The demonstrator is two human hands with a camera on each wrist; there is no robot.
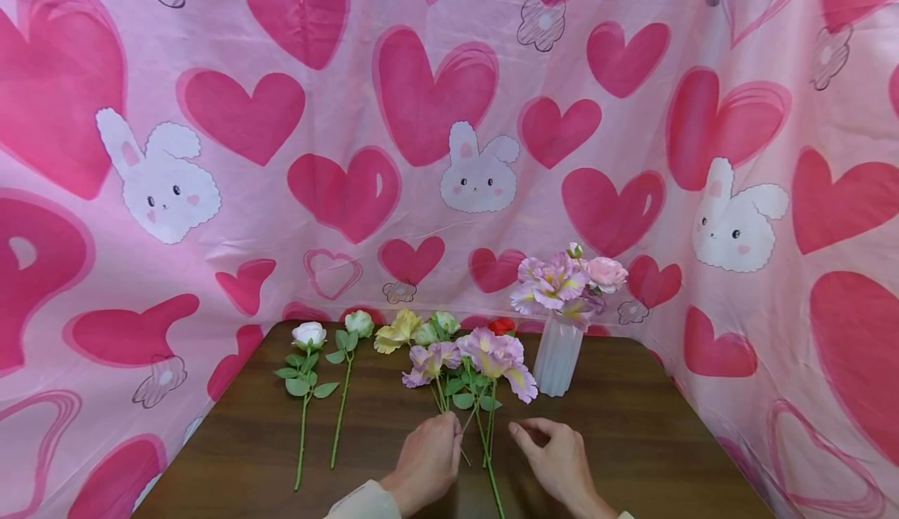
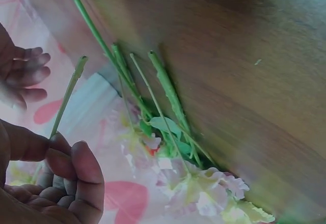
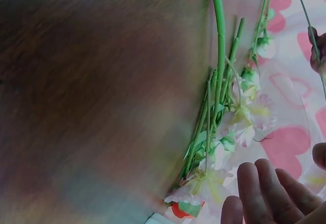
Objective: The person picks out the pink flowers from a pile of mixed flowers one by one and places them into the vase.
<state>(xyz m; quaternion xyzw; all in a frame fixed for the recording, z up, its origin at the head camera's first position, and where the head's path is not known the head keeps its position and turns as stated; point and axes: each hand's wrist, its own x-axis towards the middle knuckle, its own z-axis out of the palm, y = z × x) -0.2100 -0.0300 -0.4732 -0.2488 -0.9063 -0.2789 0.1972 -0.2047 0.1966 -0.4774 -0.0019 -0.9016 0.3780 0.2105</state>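
My left hand (image 1: 427, 458) pinches a thin green stem (image 2: 65, 102) between thumb and fingertips; its end sticks up past them in the left wrist view. Which bloom it belongs to, I cannot tell. Just beyond this hand, a purple-yellow flower (image 1: 431, 361) and a larger one (image 1: 494, 352) lie among leaves and crossed stems. My right hand (image 1: 558, 460) is to the right of the stems, fingers relaxed and bent, holding nothing; its fingers (image 3: 257, 183) are apart from the flowers. A white ribbed vase (image 1: 558, 355) holds purple and pink flowers (image 1: 605, 273).
On the brown table (image 1: 239, 456), a white rose (image 1: 309, 335) and a pale green-white rose (image 1: 359, 323) lie at the left. A yellow flower (image 1: 399, 332) and a red one (image 1: 502, 325) are at the back. Pink heart-patterned cloth (image 1: 414, 215) surrounds the table.
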